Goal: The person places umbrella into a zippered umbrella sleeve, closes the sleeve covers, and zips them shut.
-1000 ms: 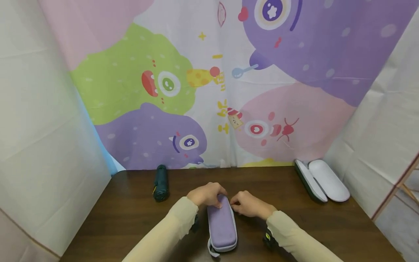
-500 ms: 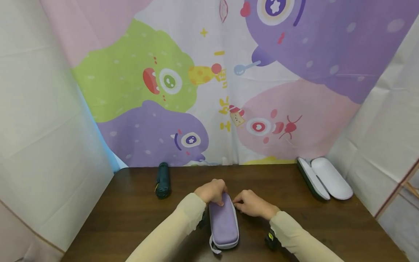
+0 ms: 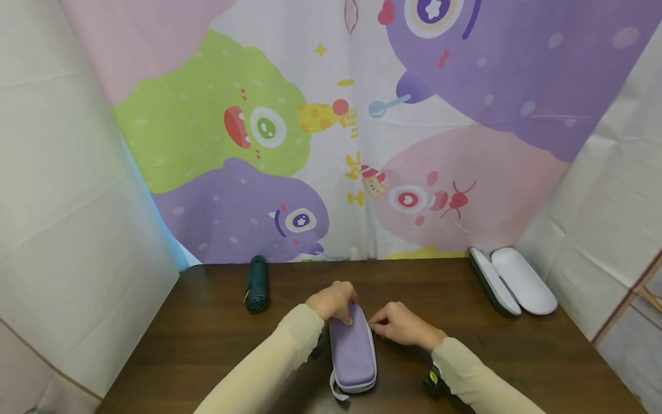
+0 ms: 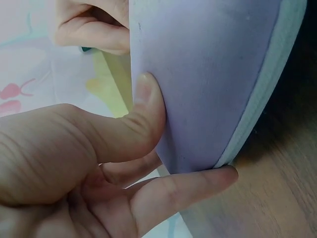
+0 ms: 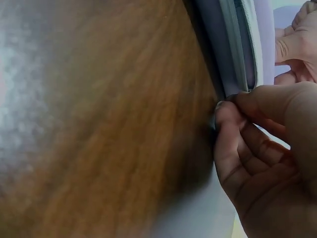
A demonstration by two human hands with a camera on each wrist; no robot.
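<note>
Purple case (image 3: 353, 351) is being held lengthwise on the worktop (image 3: 181, 345), top face up; whether its far end is being lifted a bit can't be told. At the case's far L corner it's being gripped by the L hand (image 3: 333, 300): thumb is being pressed on the top face, other fingers (image 4: 198, 191) are being laid vs. the edge, spread only by the case's thickness. At the case's far R edge, the zip (image 5: 254, 39) is being pinched by the R hand (image 3: 400, 325), thumb & index tips w/ no gap seen; any pull tab is being hidden by them. Just beside those tips a dark slit is being shown b/w the zip bands, so prob. part undone there.

Strap loop (image 3: 339, 396) is being seen at the case's near L corner, dark-green roll (image 3: 257, 287) beyond the case to the L, white-lined box (image 3: 523, 282) well beyond it to the R.

Main risks, as judged: case could be swung round if the zip is being dragged hard, b/c the near end isn't being held. Zip could be jammed if it's being pulled skewed round the corner. Pinch could be lost, w/ so little being gripped. L fingertips could be nipped, being set so close to the zip band.
</note>
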